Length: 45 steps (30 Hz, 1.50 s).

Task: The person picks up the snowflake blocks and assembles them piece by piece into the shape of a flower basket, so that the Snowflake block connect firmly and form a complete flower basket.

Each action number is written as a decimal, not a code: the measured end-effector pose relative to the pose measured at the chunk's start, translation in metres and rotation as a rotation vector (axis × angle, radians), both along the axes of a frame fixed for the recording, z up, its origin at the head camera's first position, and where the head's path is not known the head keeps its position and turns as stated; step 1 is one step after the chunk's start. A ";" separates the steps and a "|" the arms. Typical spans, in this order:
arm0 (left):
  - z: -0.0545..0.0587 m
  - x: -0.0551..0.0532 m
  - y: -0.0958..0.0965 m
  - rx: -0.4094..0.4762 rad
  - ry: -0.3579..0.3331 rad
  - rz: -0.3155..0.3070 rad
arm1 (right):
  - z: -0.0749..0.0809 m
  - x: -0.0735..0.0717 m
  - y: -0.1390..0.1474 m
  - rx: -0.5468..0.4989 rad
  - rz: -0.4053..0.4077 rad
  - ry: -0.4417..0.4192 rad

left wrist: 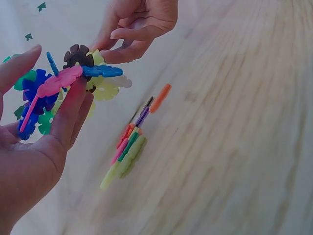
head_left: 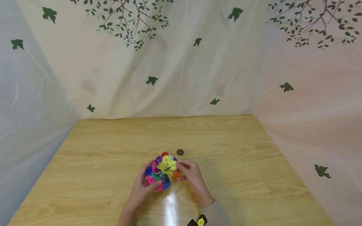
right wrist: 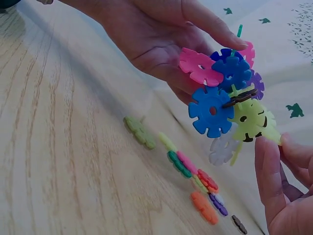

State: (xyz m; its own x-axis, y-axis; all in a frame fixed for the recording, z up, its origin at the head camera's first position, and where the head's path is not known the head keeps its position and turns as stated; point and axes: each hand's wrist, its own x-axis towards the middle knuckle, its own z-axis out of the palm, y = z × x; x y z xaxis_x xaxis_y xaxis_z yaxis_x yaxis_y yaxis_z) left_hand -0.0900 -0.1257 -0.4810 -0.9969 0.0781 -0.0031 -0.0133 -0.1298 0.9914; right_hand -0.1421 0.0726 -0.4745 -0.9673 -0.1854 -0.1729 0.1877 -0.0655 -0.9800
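A ball-like cluster of interlocked notched plastic flower discs (right wrist: 211, 113) hangs above the table, in blue, pink, yellow, purple, green and brown. My left hand (head_left: 142, 182) grips its left side, thumb at the near edge and fingers behind. In the left wrist view a pink disc (left wrist: 61, 82) lies between that thumb and fingers. On the cluster's right side, my right hand (head_left: 193, 176) pinches the edge of a yellow disc (right wrist: 269, 133) between thumb and fingers. This yellow disc overlaps other yellow ones in the right wrist view.
Loose discs lie on the wooden table (head_left: 240, 150) below the cluster: an orange disc (right wrist: 204, 207), a green disc (right wrist: 179, 164), an olive disc (right wrist: 139, 132), and several others. A brown disc (head_left: 180, 152) lies just beyond the hands. A leaf-printed curtain (head_left: 181, 69) closes off the back and sides.
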 end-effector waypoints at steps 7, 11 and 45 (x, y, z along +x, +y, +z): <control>0.001 0.002 -0.003 -0.093 -0.029 -0.046 | 0.001 0.000 0.000 0.019 0.018 0.007; -0.001 0.001 -0.008 -0.139 -0.028 -0.099 | 0.000 0.000 0.002 0.040 0.036 0.018; 0.005 0.003 -0.027 -0.271 -0.006 0.130 | -0.005 -0.001 0.003 0.190 0.010 0.071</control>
